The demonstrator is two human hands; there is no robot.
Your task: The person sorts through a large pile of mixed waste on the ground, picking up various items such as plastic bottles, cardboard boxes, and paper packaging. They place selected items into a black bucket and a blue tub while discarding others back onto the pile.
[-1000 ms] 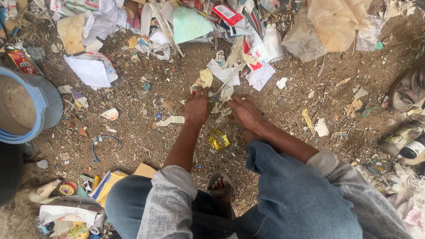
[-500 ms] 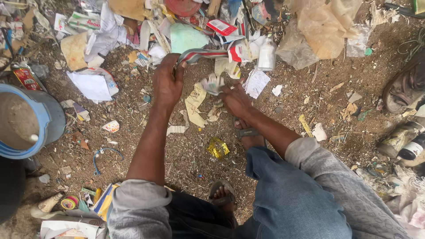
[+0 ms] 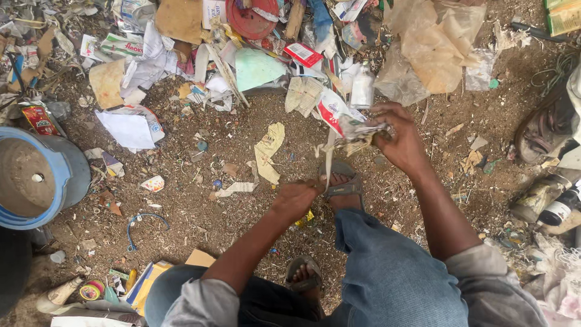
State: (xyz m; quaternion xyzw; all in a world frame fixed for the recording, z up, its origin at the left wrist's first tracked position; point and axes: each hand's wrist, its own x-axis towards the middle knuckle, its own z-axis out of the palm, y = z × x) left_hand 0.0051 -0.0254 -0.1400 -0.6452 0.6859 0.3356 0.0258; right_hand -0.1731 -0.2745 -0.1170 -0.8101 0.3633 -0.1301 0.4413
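A bunch of crumpled wrappers (image 3: 342,124) is held up in the right hand (image 3: 400,140). The fingers are closed tight around it. The bunch is white with some red on it. A thin strip (image 3: 327,162) hangs down from the bunch, toward the sandalled foot (image 3: 342,183). The left hand (image 3: 295,198) is seen just beside that foot, low over the dirt. Its fingers are curled in, and the bottom end of the strip looks pinched in them, but that cannot be told for sure.

Everything else is placed around the sandalled foot. A yellowish scrap of paper (image 3: 268,151) lies on the dirt just to the left of it. Far off to the left of it, a blue bucket (image 3: 36,178) is seen at the edge. A white plastic bottle (image 3: 362,86) stands above the foot, in the heap of litter. A red round lid (image 3: 251,18) is seen higher up, at the top of that heap. A second foot (image 3: 304,277) is tucked in below the first one. An old shoe (image 3: 543,124) lies well off to the right.
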